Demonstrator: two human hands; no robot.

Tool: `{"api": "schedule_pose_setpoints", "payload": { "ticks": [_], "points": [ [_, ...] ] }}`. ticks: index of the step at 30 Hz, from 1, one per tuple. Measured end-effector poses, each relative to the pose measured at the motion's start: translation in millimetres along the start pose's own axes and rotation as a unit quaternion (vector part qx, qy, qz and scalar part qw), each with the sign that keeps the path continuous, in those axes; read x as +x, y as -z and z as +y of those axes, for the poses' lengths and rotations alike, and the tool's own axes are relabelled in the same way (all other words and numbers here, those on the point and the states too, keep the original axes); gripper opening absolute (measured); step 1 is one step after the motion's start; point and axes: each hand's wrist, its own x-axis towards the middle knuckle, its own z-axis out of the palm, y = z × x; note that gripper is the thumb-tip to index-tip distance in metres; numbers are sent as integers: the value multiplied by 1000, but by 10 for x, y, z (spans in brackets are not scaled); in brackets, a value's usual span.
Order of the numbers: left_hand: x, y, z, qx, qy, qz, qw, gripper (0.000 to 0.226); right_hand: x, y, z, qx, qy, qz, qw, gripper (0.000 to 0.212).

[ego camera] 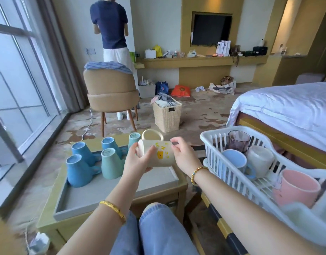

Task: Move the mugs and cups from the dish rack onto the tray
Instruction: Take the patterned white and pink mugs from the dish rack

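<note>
A cream mug with yellow markings (161, 153) lies sideways in the air above the grey tray (96, 196), its gold handle pointing up. My left hand (138, 161) grips its base end and my right hand (184, 155) holds its rim end. Several blue and teal mugs (81, 168) stand upside down on the tray's far left part. The white dish rack (213, 151) at the right holds a dark glass cup (238, 140), a light blue mug (235, 161), a cream mug (259, 159) and a pink mug (296, 188).
The tray rests on a small yellow-green table (158, 188). A bed (287, 107) runs behind the rack. A wicker basket (166, 116) and a tan chair (110, 92) stand on the floor beyond. A person stands at the far wall. My knees are below.
</note>
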Motion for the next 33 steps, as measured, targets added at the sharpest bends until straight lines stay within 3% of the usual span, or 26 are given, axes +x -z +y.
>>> {"api": "schedule_pose_setpoints", "payload": {
  "ticks": [8,11,14,18,28,33],
  "points": [
    [264,619,-228,151,-36,40,987,75,208,-666,-18,-68,-18,-119,990,40],
    [336,824,-292,267,-82,38,960,81,232,-903,-21,-60,-33,-176,982,45],
    [381,994,-345,368,-125,-14,921,85,238,-1137,-22,-48,-38,-206,977,47],
    [404,1232,-402,447,-118,-62,884,88,238,-1405,-69,-31,-15,-205,978,59],
    [394,1897,-309,544,-94,-88,829,85,189,-1981,-357,-83,71,-213,971,14],
    [346,2155,-281,581,-61,-110,804,87,135,-2204,-476,-69,39,-240,967,18]
  ]
}}
